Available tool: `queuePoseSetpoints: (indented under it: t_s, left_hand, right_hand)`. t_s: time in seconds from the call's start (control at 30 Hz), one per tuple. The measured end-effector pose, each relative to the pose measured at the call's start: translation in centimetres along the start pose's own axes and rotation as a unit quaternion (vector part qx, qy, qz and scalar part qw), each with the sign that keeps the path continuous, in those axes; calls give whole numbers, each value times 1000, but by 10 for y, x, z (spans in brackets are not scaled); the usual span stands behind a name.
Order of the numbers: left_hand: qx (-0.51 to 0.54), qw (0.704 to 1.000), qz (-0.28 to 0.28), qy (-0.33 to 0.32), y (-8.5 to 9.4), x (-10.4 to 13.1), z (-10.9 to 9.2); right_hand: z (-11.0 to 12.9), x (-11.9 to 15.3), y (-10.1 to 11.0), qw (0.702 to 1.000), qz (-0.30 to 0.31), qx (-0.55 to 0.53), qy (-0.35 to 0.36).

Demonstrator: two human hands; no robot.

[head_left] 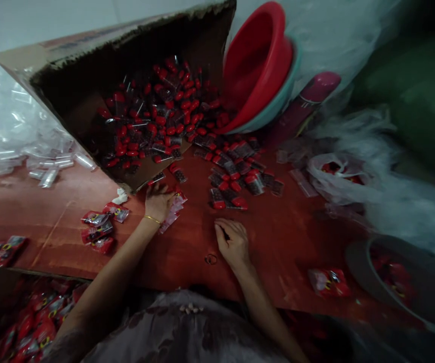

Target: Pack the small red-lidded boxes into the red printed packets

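My left hand (158,204), with a thin yellow bracelet at its wrist, is at the front edge of a tilted cardboard box (77,111). Its fingers are bent, and the thumb presses on the top of a small fanned stack of red-and-clear plastic packets (172,212). To the right, my right hand (233,243) hovers over or rests on the red tabletop (187,257). Its fingers are curled in towards the thumb, and I see nothing between them. Beyond it lies a pile of small clear tubes with red caps (240,171); many more fill the box.
A red basin (255,65) nested in a teal one leans beside a pink-capped can (312,96). Filled packets (102,227) lie at left, another (329,282) at right by a grey bucket (369,287). Empty clear tubes (51,169) heap at far left; a plastic bag (338,176) sits right.
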State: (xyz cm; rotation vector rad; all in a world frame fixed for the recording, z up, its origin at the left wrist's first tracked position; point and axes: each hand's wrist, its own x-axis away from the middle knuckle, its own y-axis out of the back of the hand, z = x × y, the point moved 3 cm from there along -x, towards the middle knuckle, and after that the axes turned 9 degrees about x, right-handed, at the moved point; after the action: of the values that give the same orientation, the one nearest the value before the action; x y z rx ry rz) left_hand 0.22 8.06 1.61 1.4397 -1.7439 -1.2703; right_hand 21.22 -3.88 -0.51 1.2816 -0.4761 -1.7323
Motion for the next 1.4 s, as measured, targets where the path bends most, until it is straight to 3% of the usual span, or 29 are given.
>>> queuePoseSetpoints:
  t_s: [0.13,0.23,0.43,0.53,0.63,0.7,0.77,0.97,1.1,1.2,1.4]
  left_hand:
    - [6,999,-33,1,14,10,-8]
    - [19,997,-73,-15,29,20,-21]
    - [46,992,-84,-81,37,40,-58]
    - [150,983,-108,-2,32,43,-58]
    - [356,926,-59,113,18,44,-51]
    - [479,864,-40,150,8,45,-49]
    - [548,817,-59,169,1,46,-48]
    - [640,726,-99,230,-11,49,-48]
    - [663,696,-111,253,-13,48,-48]
    - [681,679,-98,258,-10,49,-52]
    - [753,575,-47,317,-3,50,-56]
  right_hand:
    - [6,-2,3,1000,-1,-17,1]
    - [19,-13,4,996,17,-77,-40]
    - [56,-50,-20,944,94,-273,-161]
    - [63,-56,-30,926,73,-313,-199]
    - [63,-51,-30,924,59,-319,-203]
    - [62,-46,-27,930,66,-305,-193]
    - [61,-43,-24,939,70,-283,-182]
    - [66,-42,-22,952,68,-244,-169]
    - [68,-43,-28,952,60,-241,-180]
    - [67,-43,-32,949,63,-252,-181]
    - [63,-48,-28,964,121,-206,-114]
